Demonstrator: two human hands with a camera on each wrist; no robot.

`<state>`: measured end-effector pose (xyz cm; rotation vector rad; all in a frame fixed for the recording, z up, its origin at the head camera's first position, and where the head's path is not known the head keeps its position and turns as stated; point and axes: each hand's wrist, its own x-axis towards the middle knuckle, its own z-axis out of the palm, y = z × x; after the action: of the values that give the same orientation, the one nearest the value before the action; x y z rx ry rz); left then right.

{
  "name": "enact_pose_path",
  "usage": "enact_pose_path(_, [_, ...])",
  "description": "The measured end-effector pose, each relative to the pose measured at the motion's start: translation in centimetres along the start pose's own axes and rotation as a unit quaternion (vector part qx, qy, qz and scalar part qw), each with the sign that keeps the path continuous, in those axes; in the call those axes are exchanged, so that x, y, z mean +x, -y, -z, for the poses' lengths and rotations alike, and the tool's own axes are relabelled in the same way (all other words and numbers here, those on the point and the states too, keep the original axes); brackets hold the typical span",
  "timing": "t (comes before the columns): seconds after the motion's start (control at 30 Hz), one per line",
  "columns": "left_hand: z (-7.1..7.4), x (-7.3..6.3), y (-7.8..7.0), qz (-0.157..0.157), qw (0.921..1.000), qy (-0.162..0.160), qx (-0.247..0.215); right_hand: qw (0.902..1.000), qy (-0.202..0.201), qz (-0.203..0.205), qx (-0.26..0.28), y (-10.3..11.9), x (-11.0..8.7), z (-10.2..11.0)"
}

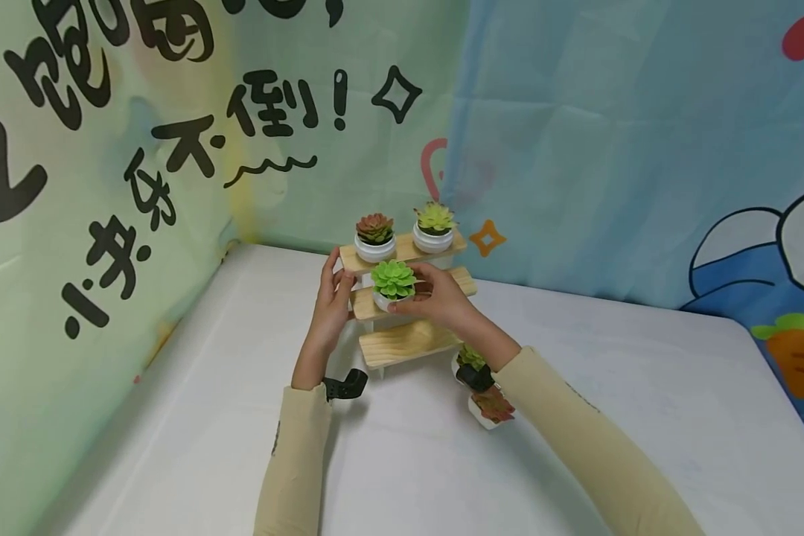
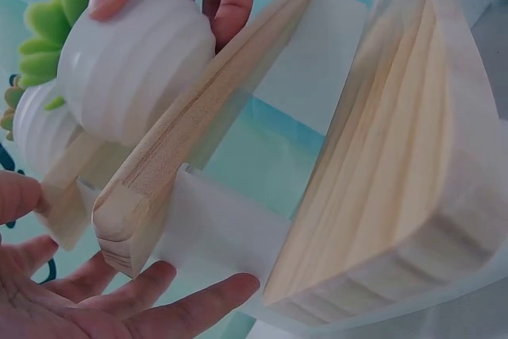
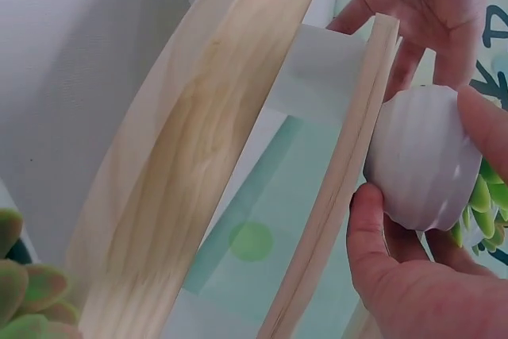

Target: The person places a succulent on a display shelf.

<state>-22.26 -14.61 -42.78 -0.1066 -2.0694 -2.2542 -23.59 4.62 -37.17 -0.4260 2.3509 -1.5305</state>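
Succulent [image 1: 393, 277] of bright green, planted in a white ribbed pot [image 2: 139, 65], is found at the middle board [image 1: 465, 281] of a three-tier wooden stand [image 1: 402, 344]. The pot is pinched by the right hand [image 1: 440, 298] from the 3 o'clock side; whether its weight is borne by the board or by the fingers cannot be told. The left hand [image 1: 328, 305] is placed at the stand's end, between 8 and 9 o'clock from the plant, its fingers spread and nothing gripped. On the top board [image 1: 405, 249], a russet succulent [image 1: 375, 228] is seen at 11 o'clock and a yellow-green succulent [image 1: 435, 216] at 1 o'clock.

Light, stiff handling is to be expected from so small a pot. Some slipping may be feared on its smooth wall, so hold is best taken around the ribbed sides, with the probably bendable leaves left unsqueezed.

By the left wrist view, the spread fingers and a white side support [image 2: 230, 220] are revealed, both largely hidden from the head. By the right wrist view, thumb and fingers are shown on opposite sides of the pot. Only from the head is the pair of potted succulents [image 1: 492, 406] on the white table [image 1: 174, 447], toward 4 to 5 o'clock, seen together.
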Motion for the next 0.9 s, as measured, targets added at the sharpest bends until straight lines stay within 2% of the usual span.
enact_pose_path(0.3, [-0.1,-0.1,-0.1,0.002,1.0,-0.002,0.003,0.9999,-0.013,-0.007,0.001,0.1,0.1,-0.2])
enact_pose_path(0.7, [-0.1,-0.1,0.1,0.003,1.0,-0.002,-0.004,1.0,-0.006,0.002,-0.003,-0.1,-0.3,-0.2])
enact_pose_path(0.9, [-0.1,-0.1,-0.1,0.002,1.0,-0.001,0.003,0.9996,-0.008,-0.028,-0.002,0.3,-1.1,0.4])
